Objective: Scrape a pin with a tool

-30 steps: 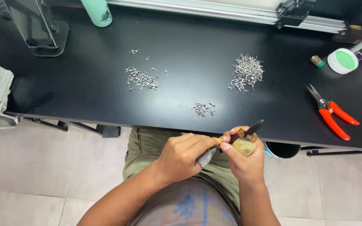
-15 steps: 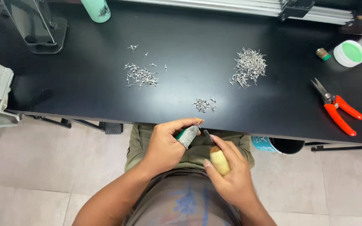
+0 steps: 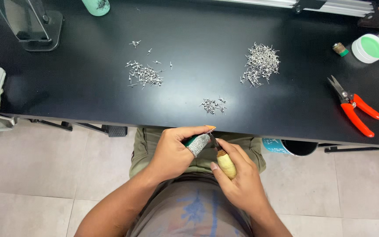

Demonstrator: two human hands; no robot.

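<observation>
Head view: both hands work over the lap, just below the near edge of the black table point(image 3: 66, 87).
Left hand point(image 3: 172, 153): curled closed, thumb in a grey fabric guard point(image 3: 198, 144), pinching a small piece too tiny to identify.
Right hand point(image 3: 240, 180): closed around a pale wooden-handled knife point(image 3: 226, 163), its dark blade tip meeting the guarded thumb.
On the table: three heaps of small metal pins, near point(image 3: 213, 105), left point(image 3: 144, 75) and far right point(image 3: 262, 63).
Further right: red-handled snips point(image 3: 355, 112), a white tub with green contents point(image 3: 369, 48).
</observation>
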